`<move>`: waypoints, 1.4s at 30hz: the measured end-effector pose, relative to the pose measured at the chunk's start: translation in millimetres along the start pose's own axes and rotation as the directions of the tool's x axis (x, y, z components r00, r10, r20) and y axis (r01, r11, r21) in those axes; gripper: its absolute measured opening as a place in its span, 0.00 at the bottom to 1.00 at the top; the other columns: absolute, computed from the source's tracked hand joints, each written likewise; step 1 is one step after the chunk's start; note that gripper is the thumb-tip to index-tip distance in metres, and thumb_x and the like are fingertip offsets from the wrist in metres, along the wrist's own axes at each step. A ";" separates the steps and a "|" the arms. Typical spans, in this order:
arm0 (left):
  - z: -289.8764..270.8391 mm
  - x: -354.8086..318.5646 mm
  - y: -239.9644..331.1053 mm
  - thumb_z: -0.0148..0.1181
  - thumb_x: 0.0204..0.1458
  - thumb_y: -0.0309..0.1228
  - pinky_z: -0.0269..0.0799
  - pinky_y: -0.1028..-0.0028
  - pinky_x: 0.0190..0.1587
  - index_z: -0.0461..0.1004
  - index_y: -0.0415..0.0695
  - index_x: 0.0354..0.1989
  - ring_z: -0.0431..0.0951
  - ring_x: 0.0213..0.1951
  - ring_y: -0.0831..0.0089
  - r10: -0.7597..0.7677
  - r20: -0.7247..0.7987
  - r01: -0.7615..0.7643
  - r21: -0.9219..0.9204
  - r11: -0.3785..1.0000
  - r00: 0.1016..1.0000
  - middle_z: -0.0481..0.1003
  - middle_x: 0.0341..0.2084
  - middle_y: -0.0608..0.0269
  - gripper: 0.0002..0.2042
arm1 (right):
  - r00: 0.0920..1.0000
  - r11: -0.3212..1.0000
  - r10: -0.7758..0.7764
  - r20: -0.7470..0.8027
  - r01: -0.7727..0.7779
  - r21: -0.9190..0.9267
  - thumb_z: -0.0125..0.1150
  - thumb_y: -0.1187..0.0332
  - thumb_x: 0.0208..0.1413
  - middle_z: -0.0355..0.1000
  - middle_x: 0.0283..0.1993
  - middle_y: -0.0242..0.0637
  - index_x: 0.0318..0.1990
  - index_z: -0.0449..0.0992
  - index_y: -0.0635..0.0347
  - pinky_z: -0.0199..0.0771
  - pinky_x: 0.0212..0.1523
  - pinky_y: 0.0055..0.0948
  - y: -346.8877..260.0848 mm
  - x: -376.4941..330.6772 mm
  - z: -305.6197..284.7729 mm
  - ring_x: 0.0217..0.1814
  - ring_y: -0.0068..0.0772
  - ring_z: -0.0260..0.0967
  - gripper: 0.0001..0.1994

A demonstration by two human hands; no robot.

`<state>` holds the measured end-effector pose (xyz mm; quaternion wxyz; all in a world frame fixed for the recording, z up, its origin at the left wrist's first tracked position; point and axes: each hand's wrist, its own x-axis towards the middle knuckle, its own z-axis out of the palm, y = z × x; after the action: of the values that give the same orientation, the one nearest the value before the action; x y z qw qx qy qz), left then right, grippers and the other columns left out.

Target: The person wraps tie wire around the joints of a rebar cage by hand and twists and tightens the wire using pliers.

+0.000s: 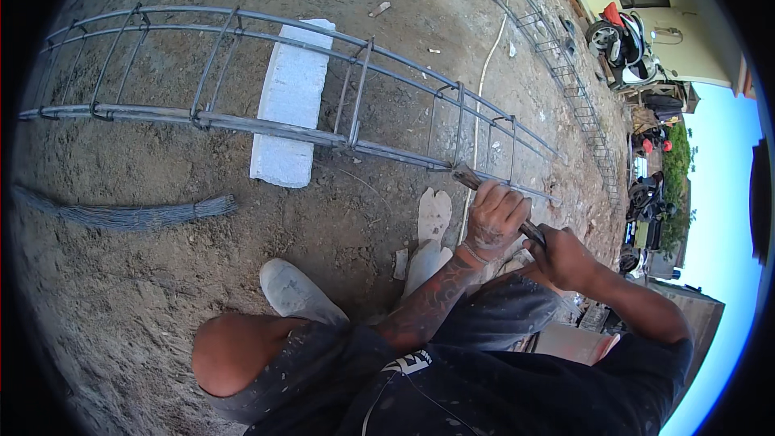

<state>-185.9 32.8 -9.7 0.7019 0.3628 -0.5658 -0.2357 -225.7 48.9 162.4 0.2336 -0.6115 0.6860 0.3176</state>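
A long rebar cage (274, 125) of rods and tied stirrups stretches across the view ahead of me, one part resting on a white block (291, 101). My left hand (496, 214) is closed around the front of a worn metal tool, which looks like pincers (464, 178). Their head touches the cage's near rod beside a stirrup. Behind it, my right hand (565, 258) grips the handle end. The exact shape of the jaws is too small to make out.
A bundle of thin tie wire (129, 211) lies on the dirt at left. Another rebar cage (565, 81) lies farther off, past a pale hose (488, 64). A parked motorbike (634, 48) stands by a building. My boots (299, 291) are close below the cage.
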 end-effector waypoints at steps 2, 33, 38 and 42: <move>0.3 -7.7 -4.6 0.62 0.33 0.25 0.64 0.65 0.38 0.68 0.46 0.21 0.69 0.30 0.69 0.019 0.003 -0.019 0.030 0.999 1.000 0.69 0.22 0.68 0.08 | 0.998 0.996 0.054 -0.037 -0.052 0.074 0.50 0.64 0.55 0.67 0.21 0.58 0.35 0.66 0.69 0.67 0.31 0.49 3.0 3.1 17.0 0.28 0.63 0.66 0.13; 13.5 59.6 -26.2 0.53 0.39 0.36 0.68 0.63 0.34 0.71 0.45 0.20 0.76 0.27 0.59 0.000 0.902 -0.092 0.044 0.995 0.433 0.74 0.22 0.56 0.08 | 0.967 0.883 -0.205 -0.152 0.115 -0.454 0.56 0.64 0.47 0.70 0.22 0.49 0.37 0.66 0.62 0.69 0.30 0.46 53.2 37.1 -6.7 0.28 0.53 0.70 0.14; -21.2 51.4 -14.6 0.51 0.43 0.31 0.68 0.69 0.24 0.69 0.43 0.18 0.74 0.20 0.63 0.122 0.691 -0.118 -0.054 0.992 0.713 0.71 0.15 0.58 0.06 | 0.967 0.981 -0.001 0.256 -0.049 0.189 0.61 0.55 0.46 0.68 0.19 0.40 0.30 0.68 0.65 0.68 0.24 0.34 18.1 8.7 -51.4 0.20 0.36 0.69 0.19; -28.5 43.4 -18.3 0.56 0.41 0.30 0.69 0.70 0.24 0.67 0.43 0.18 0.73 0.19 0.65 0.306 0.388 -0.248 -0.192 0.950 0.870 0.67 0.13 0.62 0.07 | 0.772 0.496 0.025 0.636 -0.562 0.662 0.59 0.54 0.51 0.68 0.22 0.32 0.25 0.69 0.62 0.62 0.19 0.26 6.1 -2.8 -37.9 0.18 0.25 0.64 0.18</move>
<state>-146.1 -3.9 0.4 0.6160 0.1713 -0.7300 -0.2415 -228.8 23.9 191.5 0.6165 -0.1752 0.7519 0.1546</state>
